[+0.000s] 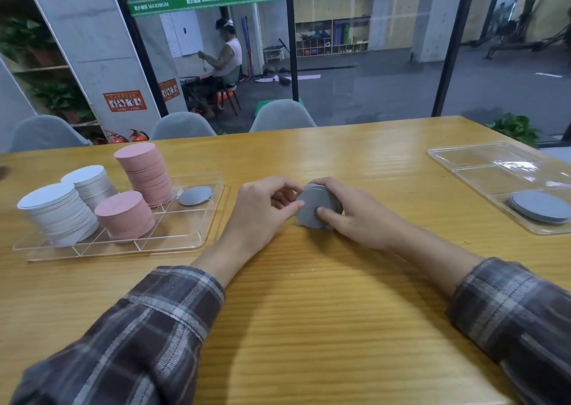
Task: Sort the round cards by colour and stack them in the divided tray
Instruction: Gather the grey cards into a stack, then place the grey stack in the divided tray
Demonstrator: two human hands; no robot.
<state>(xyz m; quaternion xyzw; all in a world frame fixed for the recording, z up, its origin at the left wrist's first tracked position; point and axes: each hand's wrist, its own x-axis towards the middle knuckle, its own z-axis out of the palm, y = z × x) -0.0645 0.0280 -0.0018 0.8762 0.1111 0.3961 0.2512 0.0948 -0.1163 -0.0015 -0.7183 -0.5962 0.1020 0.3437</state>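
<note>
A small stack of grey round cards (310,209) stands on edge at the table's middle, held between both hands. My left hand (262,210) pinches its left rim with thumb and fingers. My right hand (349,216) curls round the stack's right side, thumb on the front card. The divided clear tray (185,234) on the left holds two white stacks (58,213), two pink stacks (143,173) and a grey card (195,195) in its far right compartment.
A second clear tray (482,157) lies at the right edge with a low pile of grey cards (540,207) in its near compartment. Grey chairs (282,115) stand behind the wooden table (309,312), before a glass wall.
</note>
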